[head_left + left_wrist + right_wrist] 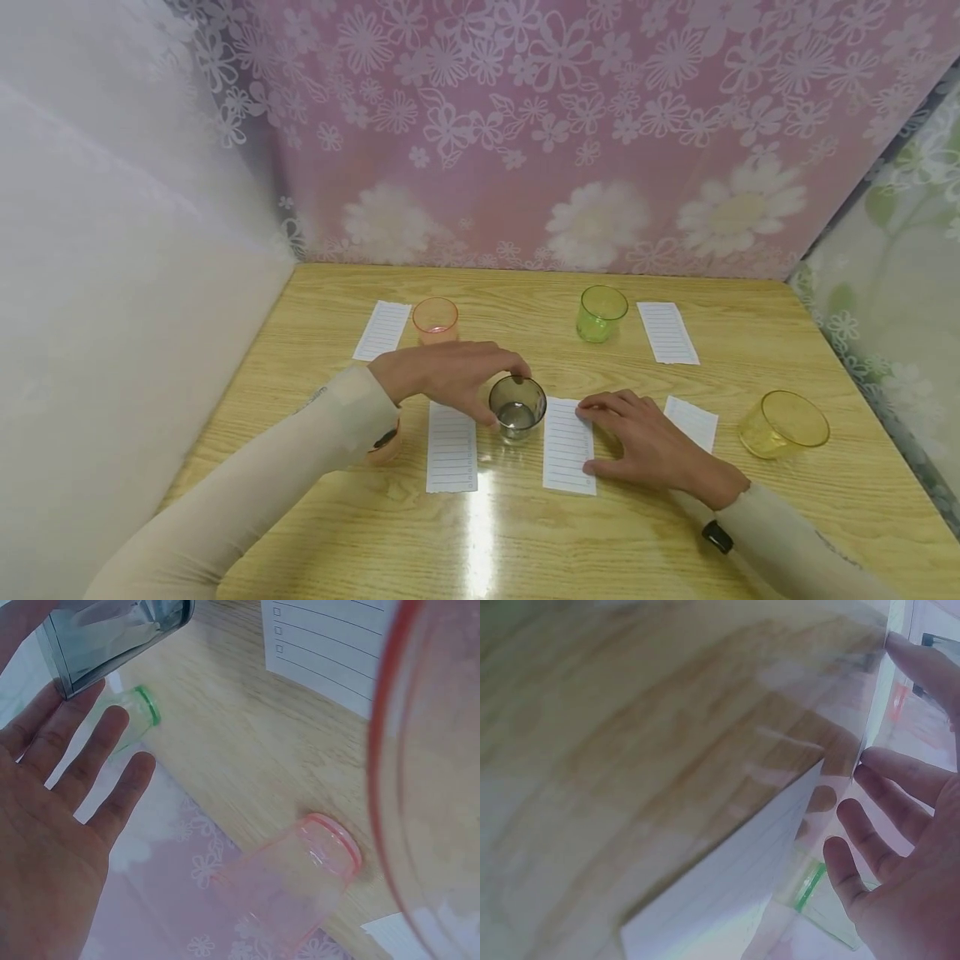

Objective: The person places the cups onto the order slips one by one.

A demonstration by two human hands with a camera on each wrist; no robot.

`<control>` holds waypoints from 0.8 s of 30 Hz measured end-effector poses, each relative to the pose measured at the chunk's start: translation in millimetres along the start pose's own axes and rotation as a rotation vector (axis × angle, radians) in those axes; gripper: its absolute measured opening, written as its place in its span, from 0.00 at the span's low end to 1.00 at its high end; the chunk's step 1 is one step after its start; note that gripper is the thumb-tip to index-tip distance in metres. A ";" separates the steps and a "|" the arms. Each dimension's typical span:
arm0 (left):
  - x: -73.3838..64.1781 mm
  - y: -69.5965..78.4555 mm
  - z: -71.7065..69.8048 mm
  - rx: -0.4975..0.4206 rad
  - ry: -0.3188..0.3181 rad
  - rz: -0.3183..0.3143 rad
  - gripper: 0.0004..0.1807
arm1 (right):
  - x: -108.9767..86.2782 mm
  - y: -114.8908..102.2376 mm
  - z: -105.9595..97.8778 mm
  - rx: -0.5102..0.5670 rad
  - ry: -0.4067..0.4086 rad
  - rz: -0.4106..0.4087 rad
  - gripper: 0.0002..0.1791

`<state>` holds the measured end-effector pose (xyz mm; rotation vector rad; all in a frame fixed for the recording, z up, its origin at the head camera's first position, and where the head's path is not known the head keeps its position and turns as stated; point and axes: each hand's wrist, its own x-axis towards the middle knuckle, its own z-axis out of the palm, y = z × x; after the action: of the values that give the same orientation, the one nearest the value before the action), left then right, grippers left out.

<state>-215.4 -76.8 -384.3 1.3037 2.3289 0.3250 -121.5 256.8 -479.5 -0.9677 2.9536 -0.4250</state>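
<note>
In the head view my left hand [457, 375] holds a grey see-through cup [517, 425] by its sides, thumb at the near side and fingers at the far side. The left wrist view shows the same grey cup [112, 645] between thumb and fingers. To the cup's left lies a lined paper strip [452, 454]; another lined strip [567, 450] lies to its right. My right hand [645, 442] touches that right strip with thumb and fingertips, its fingers spread and fairly straight. In the right wrist view the fingertips meet the paper's edge.
A pink-orange cup [436, 321] stands beyond my left hand; another orange cup [386, 450] is partly hidden by the left arm. At the back is a green cup [602, 317], at right a yellow cup [783, 429]. More strips [667, 333] lie around. Curtains [525, 167] border the table.
</note>
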 end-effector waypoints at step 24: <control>21.5 21.9 -4.2 0.008 -0.009 0.066 0.43 | 11.4 -1.2 0.6 0.057 -0.020 -0.015 0.36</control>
<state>-210.9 -46.9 -377.5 1.3845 2.2857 0.3308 -129.9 249.0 -479.0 -0.9834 2.9013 -0.4934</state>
